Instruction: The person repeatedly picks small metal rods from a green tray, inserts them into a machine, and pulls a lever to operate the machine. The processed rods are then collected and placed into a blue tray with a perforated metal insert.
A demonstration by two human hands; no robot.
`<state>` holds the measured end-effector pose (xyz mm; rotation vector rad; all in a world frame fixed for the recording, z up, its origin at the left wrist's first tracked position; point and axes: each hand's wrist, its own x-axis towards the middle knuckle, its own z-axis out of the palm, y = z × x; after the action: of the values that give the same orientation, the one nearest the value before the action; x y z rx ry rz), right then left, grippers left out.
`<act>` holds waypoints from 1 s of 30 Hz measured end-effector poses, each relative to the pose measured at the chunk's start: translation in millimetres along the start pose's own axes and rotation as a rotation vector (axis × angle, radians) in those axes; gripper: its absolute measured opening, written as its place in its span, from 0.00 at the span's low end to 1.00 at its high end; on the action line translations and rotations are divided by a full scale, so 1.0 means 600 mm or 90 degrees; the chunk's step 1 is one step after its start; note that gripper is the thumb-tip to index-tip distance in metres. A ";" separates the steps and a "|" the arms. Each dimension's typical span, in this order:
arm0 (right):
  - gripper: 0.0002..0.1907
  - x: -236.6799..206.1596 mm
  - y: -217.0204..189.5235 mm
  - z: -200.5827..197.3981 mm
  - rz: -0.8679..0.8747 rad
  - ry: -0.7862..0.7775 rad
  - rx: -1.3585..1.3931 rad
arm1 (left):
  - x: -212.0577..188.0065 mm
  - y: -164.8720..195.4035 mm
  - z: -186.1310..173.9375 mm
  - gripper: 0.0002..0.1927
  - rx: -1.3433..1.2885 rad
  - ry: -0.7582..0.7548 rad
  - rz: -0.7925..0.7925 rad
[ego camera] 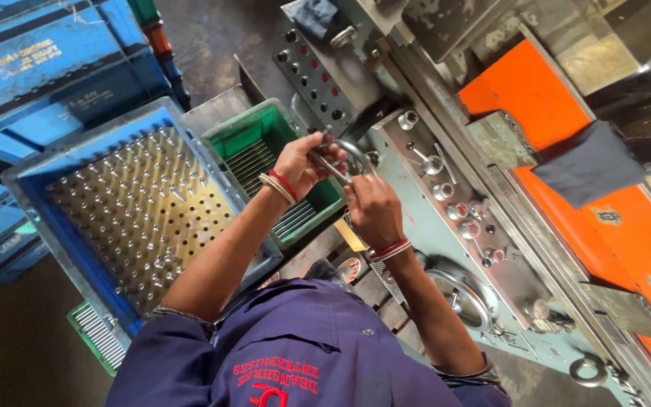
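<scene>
Both my hands are up over the green crate (244, 137), meeting at one metal ring (349, 154). Left hand (299, 164): fingers curled shut around the ring's near edge together with a thin rod (327, 167) that crosses it; how many rods sit in that grip I cannot tell, they blur into one streak. Right hand (372, 207): fingers closed on the ring's lower side, knuckles toward the camera, so the fingertips themselves are hidden. The ring sits between the two hands, just in front of the machine's control panel (461, 218). Count: one ring in hand, a second, smaller ring (586, 370) lying on the machine bed at lower right, well apart. One green crate, holding a layer of thin rods side by side; too many and too fine to count, and my left forearm covers part of them. One blue tray (32, 188) with a perforated plate (129, 215) carrying short pins standing upright in rows; uncountable at this sharpness. Blue crates (39, 60) stacked at upper left, at least two, cut off by the frame edge. One handwheel (461, 294) below the panel, partly behind my right forearm. Two orange guard panels (529, 83) at right, with one dark cloth (585, 162) draped across them. Bangles on both wrists.
</scene>
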<state>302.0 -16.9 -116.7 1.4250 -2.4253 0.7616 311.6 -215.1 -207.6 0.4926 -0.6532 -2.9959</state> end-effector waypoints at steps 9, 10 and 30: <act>0.12 0.000 -0.017 0.014 0.084 -0.060 0.043 | 0.001 -0.017 0.031 0.12 0.060 0.044 0.141; 0.15 0.000 -0.016 0.016 0.094 -0.085 0.058 | -0.004 -0.020 0.036 0.11 0.096 0.062 0.210; 0.10 0.034 0.021 -0.065 -0.245 -0.060 -0.065 | -0.071 0.035 0.064 0.21 0.561 -0.010 0.012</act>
<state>278.0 -6.1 -78.8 1.8428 -2.1166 0.4830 339.2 -214.7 -152.8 0.4578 -1.9509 -2.5336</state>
